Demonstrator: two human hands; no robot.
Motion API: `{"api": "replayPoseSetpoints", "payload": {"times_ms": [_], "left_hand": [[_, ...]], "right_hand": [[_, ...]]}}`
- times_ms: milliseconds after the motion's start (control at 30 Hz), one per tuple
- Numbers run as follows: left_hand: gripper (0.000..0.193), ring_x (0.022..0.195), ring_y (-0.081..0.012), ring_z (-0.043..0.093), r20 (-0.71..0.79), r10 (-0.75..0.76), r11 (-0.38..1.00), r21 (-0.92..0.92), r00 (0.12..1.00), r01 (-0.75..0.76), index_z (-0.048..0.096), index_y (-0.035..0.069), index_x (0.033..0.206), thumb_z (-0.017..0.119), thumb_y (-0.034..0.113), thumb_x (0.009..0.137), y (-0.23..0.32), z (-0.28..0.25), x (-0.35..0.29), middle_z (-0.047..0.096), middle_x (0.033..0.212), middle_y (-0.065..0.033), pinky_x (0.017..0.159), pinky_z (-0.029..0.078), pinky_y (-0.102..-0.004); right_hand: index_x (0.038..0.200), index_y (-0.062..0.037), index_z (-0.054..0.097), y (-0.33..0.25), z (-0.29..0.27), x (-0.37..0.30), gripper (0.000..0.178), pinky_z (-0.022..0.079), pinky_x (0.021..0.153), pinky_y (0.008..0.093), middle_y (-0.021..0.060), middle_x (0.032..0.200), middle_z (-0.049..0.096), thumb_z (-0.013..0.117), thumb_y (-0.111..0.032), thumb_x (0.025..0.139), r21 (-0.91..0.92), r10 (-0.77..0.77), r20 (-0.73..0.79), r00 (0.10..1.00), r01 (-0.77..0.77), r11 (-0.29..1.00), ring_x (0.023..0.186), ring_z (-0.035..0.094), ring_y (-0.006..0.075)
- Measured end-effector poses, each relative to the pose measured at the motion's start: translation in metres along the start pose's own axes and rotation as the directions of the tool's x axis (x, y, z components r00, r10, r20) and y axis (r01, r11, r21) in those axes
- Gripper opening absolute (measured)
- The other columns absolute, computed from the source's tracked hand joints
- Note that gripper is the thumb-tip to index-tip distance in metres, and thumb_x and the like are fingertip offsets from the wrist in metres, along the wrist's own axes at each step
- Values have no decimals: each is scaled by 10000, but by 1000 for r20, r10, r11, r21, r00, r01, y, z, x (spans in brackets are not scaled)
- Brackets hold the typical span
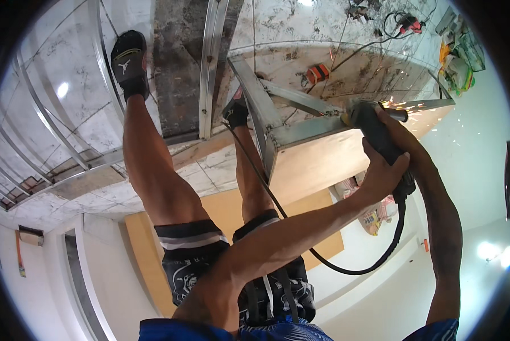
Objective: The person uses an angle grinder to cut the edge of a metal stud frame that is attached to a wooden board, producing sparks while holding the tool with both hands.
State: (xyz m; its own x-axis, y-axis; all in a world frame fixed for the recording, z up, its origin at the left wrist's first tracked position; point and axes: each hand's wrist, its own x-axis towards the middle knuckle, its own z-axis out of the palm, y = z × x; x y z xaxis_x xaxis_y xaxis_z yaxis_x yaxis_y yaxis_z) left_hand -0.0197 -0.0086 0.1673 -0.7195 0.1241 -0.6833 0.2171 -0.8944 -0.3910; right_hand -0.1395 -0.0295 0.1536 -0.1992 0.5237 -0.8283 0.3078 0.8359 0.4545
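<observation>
Both my hands hold a dark angle grinder (377, 133). My left hand (384, 173) is wrapped round the rear of its body, near where the black cord (357, 273) comes out. My right hand (397, 128) is closed at the front, by the head and the stubby black side handle (401, 115); its fingers are partly hidden. The grinder's head is against the metal edge of a frame (312, 129) of silvery steel profiles, which has a pale board (317, 162) along its side. Orange sparks (408, 106) spray to the right from the head; the disc itself is hidden.
My feet stand on dirty tiles (289, 23), one shoe (131, 62) beside a long metal channel (211, 68). The grinder's cord loops past my legs. An orange-and-black box-shaped thing (317, 73), a red corded tool (411, 25) and crumpled bags (458, 71) lie beyond the frame.
</observation>
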Motion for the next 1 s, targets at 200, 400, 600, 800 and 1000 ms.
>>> {"api": "replayPoseSetpoints", "payload": {"times_ms": [200,400,600,800,1000], "left_hand": [[1020,958,-225,606,-64,21,1000,21,998,-19,-193,-64,1403,643,254,911,-3,0,0,539,1131,-208,740,546,-316],[834,966,-192,569,-37,-31,998,-62,999,29,4,22,1411,648,218,917,9,-4,-2,466,1118,-140,723,552,-319],[820,935,-179,555,19,-27,991,-131,999,29,37,27,1414,656,202,905,5,-9,0,452,1128,-133,716,543,-315],[830,975,-181,549,-10,13,995,-101,1000,-14,30,11,1417,656,193,903,3,-11,-5,452,1128,-131,745,539,-313],[826,969,-182,546,-43,22,994,-106,999,-27,27,17,1422,649,193,906,5,-8,-6,451,1132,-126,746,542,-310]], "right_hand": [[1004,-97,626,9,-14,21,501,463,564,220,-5,787,595,539,-586,939,-64,-61,11,998,62,996,638,552,59],[1000,-82,623,1,-11,30,544,457,560,225,-1,782,588,511,-611,941,-146,-62,29,998,65,987,630,543,66],[1032,-63,629,-1,-11,21,582,459,577,226,3,786,589,497,-622,942,-229,-71,-23,997,64,971,648,545,73],[1061,-51,639,-5,6,12,610,455,607,228,-1,796,596,495,-632,939,-290,-98,-37,994,83,953,666,543,72],[1033,-73,646,-2,-4,20,563,449,580,214,-19,778,591,518,-614,940,-278,-68,-26,997,58,959,638,534,51]]}}
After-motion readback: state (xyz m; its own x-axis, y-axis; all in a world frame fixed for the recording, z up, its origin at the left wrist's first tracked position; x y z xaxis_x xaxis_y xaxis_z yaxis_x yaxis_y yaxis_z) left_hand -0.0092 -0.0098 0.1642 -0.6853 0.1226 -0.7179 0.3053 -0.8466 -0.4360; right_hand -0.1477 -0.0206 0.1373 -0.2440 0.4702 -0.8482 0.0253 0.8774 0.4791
